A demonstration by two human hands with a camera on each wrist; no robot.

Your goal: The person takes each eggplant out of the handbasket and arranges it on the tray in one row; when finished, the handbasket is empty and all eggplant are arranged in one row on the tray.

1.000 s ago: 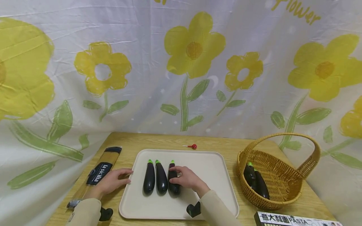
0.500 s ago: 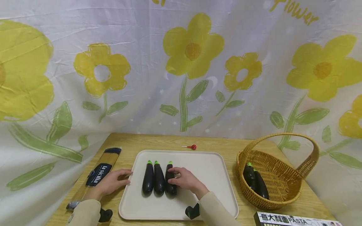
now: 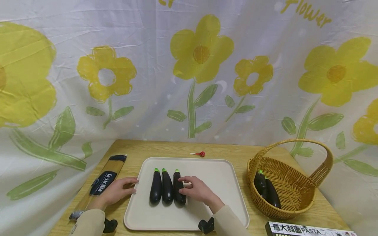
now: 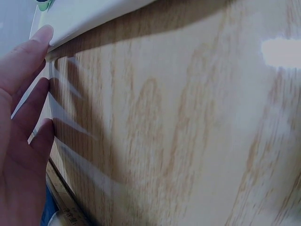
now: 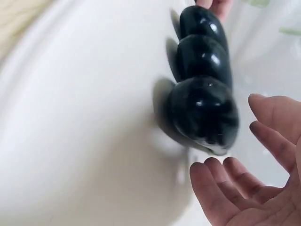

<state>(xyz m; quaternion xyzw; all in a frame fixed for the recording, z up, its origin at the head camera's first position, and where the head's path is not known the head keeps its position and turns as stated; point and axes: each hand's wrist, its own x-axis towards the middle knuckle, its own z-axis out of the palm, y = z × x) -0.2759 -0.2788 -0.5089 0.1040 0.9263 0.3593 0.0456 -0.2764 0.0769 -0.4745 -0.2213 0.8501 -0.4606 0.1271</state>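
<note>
Three dark, glossy eggplants with green tips lie side by side on a cream tray (image 3: 220, 186) in the head view: a left eggplant (image 3: 156, 188), a middle eggplant (image 3: 167, 189) and a right eggplant (image 3: 178, 195). Just right of the right eggplant is my right hand (image 3: 199, 190), its fingertips close by its side. In the right wrist view that hand's fingers are spread, with a gap between them and the nearest eggplant (image 5: 204, 110). At the tray's left rim, my left hand (image 3: 118, 191) touches the edge with relaxed fingertips.
A wicker basket (image 3: 295, 193) holding eggplants stands at the right. In front of it is a pasta box (image 3: 307, 229). A spaghetti pack (image 3: 104, 180) lies left, partly under the left forearm. Behind the tray is a red lollipop (image 3: 202, 154).
The right hand slid the right eggplant leftward, nearer the other two. It has since let go and drawn slightly right. The left hand has stayed at the rim.
</note>
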